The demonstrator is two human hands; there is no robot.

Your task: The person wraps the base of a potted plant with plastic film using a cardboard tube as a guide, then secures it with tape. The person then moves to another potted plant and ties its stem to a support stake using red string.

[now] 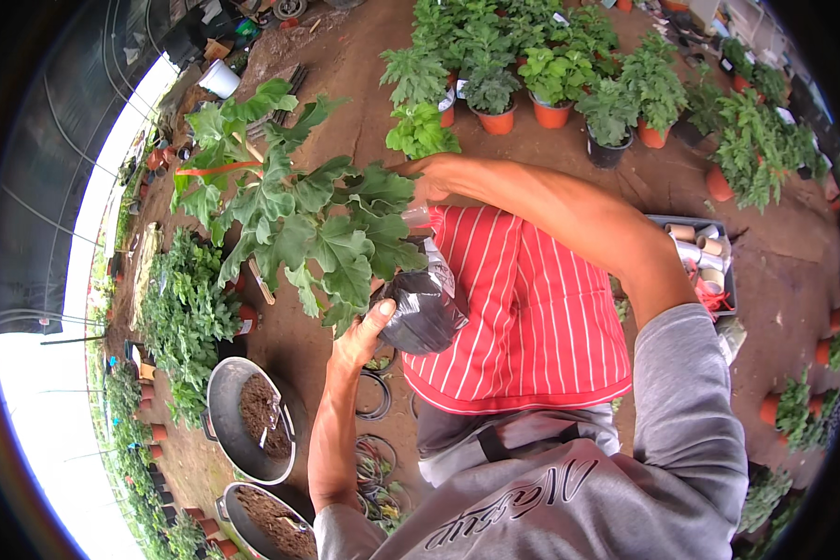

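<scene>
A leafy green plant (322, 231) with lobed leaves leans to the upper left, its base in a pot wrapped in black plastic film (423, 315). My left hand (367, 332) grips the near left side of this wrapped pot, the thumb on the plastic. My right hand (427, 178) is at the far side of the pot, beside a strip of clear tape or film (417, 217); its fingers are partly hidden by leaves, so its hold cannot be told. An orange-red strip (220, 169) lies among the plant's upper stems. A white paper with writing is against the wrapping.
Two grey metal tubs of soil (217, 420), (229, 514) stand at the lower left. Potted plants in orange pots (497, 120) stand ahead. A grey crate (728, 280) with tape rolls is at the right. Coiled hoses or wires (374, 395) lie on the ground.
</scene>
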